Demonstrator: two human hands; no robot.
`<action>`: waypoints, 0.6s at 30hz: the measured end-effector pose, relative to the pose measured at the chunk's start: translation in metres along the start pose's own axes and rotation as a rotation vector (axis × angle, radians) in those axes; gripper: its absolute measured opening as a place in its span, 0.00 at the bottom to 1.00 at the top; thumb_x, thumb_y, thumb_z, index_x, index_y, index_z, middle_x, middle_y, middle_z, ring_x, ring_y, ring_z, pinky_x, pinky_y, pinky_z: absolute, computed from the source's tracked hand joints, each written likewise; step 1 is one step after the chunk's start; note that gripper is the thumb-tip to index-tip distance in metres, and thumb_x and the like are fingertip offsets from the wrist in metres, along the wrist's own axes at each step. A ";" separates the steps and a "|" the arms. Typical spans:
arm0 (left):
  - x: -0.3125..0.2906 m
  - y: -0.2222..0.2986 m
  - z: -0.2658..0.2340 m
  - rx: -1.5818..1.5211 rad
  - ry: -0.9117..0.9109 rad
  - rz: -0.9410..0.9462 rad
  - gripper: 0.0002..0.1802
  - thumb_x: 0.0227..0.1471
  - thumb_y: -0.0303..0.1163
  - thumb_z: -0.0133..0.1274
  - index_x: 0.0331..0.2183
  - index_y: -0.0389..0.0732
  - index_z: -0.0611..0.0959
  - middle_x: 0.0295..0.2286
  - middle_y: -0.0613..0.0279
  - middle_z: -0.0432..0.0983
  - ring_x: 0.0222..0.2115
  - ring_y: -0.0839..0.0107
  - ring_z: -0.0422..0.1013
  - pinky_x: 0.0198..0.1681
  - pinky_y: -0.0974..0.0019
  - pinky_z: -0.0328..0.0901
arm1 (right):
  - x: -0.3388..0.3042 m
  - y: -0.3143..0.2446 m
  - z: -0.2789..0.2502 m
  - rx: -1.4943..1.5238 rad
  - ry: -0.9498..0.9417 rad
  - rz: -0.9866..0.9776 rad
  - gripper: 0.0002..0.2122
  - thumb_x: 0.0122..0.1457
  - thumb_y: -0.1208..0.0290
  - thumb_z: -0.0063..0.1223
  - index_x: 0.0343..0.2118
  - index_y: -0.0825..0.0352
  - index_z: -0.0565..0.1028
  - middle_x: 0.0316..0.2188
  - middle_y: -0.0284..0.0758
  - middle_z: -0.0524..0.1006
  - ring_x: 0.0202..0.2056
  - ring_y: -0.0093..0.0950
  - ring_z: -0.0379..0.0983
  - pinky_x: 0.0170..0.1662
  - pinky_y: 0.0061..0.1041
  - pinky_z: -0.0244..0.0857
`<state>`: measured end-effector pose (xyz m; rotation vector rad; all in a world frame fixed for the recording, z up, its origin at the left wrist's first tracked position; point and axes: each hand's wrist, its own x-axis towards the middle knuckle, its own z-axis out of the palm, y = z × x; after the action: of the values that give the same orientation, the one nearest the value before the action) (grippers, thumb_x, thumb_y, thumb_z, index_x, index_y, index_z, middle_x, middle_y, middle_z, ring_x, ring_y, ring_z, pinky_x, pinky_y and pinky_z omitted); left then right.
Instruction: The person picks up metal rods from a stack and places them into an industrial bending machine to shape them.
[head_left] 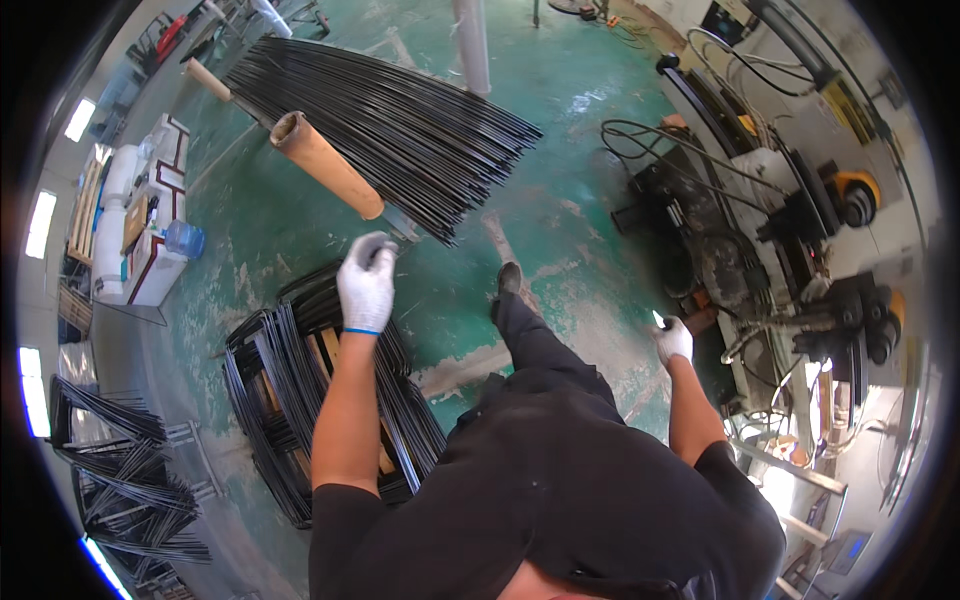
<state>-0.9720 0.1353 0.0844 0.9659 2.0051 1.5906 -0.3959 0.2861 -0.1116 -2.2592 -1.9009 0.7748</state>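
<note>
My left hand [366,288], in a white glove with grey fingertips, is raised in front of me over the floor. Its fingers curl loosely, the thumb stands apart from them, and I see nothing held. Below it lies a stack of bent black rods [290,365] with wooden pieces among them. Out to my right, my right hand [675,342], also gloved, is closed. A small white pointed thing [658,318] sticks up from its fingers, too small to name. That hand is nearest to the dark machinery [715,255].
Ahead, a wide bundle of long black rods [390,120] lies beside an orange-brown tube [330,168] and a pale post [472,45]. More black rods [125,470] are heaped at the far left. Hoses [690,150] loop along the machine at right. A blue water jug [184,239] stands left.
</note>
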 end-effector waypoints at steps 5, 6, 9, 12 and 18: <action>0.152 0.039 -0.040 0.219 0.186 0.157 0.11 0.62 0.19 0.53 0.47 0.31 0.81 0.40 0.61 0.80 0.42 0.76 0.75 0.50 0.70 0.69 | 0.111 -0.202 0.102 -0.006 -0.130 -0.293 0.28 0.54 0.60 0.68 0.57 0.65 0.75 0.53 0.46 0.80 0.55 0.44 0.76 0.58 0.37 0.69; 0.184 0.033 -0.054 0.277 0.237 0.178 0.11 0.62 0.20 0.54 0.47 0.31 0.81 0.40 0.60 0.81 0.42 0.74 0.76 0.50 0.70 0.69 | 0.124 -0.252 0.120 0.002 -0.167 -0.370 0.30 0.53 0.60 0.69 0.58 0.65 0.74 0.53 0.46 0.79 0.55 0.44 0.76 0.59 0.38 0.69; 0.278 0.016 -0.079 0.508 0.284 0.215 0.13 0.61 0.24 0.57 0.47 0.32 0.82 0.41 0.57 0.82 0.43 0.70 0.77 0.52 0.66 0.70 | 0.155 -0.391 0.175 0.023 -0.180 -0.584 0.33 0.52 0.60 0.69 0.60 0.67 0.71 0.53 0.48 0.78 0.55 0.46 0.75 0.59 0.39 0.69; 0.346 0.004 -0.082 0.936 0.330 0.273 0.15 0.57 0.29 0.62 0.45 0.34 0.83 0.41 0.54 0.82 0.42 0.61 0.77 0.52 0.59 0.70 | 0.175 -0.507 0.213 0.043 -0.247 -0.613 0.39 0.49 0.58 0.71 0.62 0.71 0.68 0.54 0.51 0.76 0.56 0.47 0.72 0.60 0.40 0.67; 0.414 -0.008 -0.052 1.423 0.295 0.470 0.14 0.49 0.32 0.66 0.39 0.38 0.86 0.39 0.54 0.82 0.43 0.51 0.73 0.51 0.53 0.68 | 0.199 -0.630 0.303 -0.321 -0.128 -0.617 0.50 0.45 0.47 0.74 0.65 0.76 0.61 0.57 0.46 0.70 0.58 0.42 0.66 0.62 0.39 0.60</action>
<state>-1.2914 0.3999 0.1346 1.7855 3.2821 0.1476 -1.0718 0.5376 -0.1977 -1.5983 -2.7342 0.5566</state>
